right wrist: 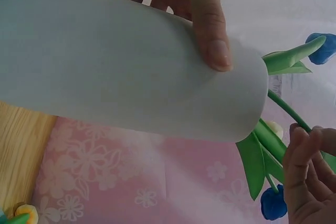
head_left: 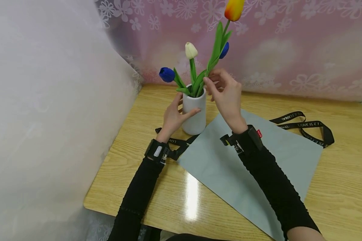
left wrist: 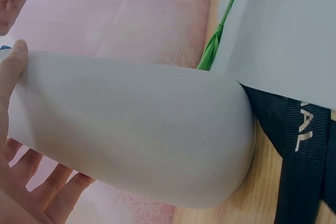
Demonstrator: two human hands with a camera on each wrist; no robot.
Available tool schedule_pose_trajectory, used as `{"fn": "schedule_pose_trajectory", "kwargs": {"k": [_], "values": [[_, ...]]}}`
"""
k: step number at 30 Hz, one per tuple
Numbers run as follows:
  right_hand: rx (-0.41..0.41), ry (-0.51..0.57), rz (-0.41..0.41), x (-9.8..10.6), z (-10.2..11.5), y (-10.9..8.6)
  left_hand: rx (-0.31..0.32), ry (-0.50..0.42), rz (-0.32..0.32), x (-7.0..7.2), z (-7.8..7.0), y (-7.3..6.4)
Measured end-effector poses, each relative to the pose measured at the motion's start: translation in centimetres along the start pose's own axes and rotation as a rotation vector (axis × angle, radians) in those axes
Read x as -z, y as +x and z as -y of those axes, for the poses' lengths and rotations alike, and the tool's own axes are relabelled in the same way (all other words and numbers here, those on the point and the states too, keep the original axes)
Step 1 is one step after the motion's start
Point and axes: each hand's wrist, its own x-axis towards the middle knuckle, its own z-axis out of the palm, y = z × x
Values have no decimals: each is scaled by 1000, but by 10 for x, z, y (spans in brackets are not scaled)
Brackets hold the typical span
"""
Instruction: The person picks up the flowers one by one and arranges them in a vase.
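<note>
A white vase stands upright on the table, and my left hand wraps its side with the thumb across the front. In the left wrist view, the fingers and thumb lie around the upper part of the vase. My right hand pinches the green stem of a yellow-orange tulip just above the rim. The right wrist view shows those fingertips on a stem beyond the vase mouth. Around it in the vase are a white tulip, a blue tulip and another blue tulip.
A grey-blue sheet covers much of the table, under my right forearm. Black lettered ribbon loops at its right, with more ribbon beside the vase. A yellow flower appears low in the right wrist view. A floral curtain hangs behind.
</note>
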Motion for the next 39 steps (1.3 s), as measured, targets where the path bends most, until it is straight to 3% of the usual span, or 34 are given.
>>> {"fn": "schedule_pose_trajectory", "kwargs": {"k": [8, 14, 19, 32, 39], "values": [[-75, -206, 71, 5, -4, -7, -1, 2, 4, -1, 2, 1], [-154, -281, 158, 5, -10, -11, -3, 6, 3, -1, 3, 1], [-170, -339, 194, 4, -14, -14, -4, 1, 0, -1, 2, 1], [-188, -312, 236, 13, -19, -22, -17, 15, -2, 0, 3, 2], [-178, -255, 183, 29, -32, -28, -7, 9, -1, 0, 4, 2]]}}
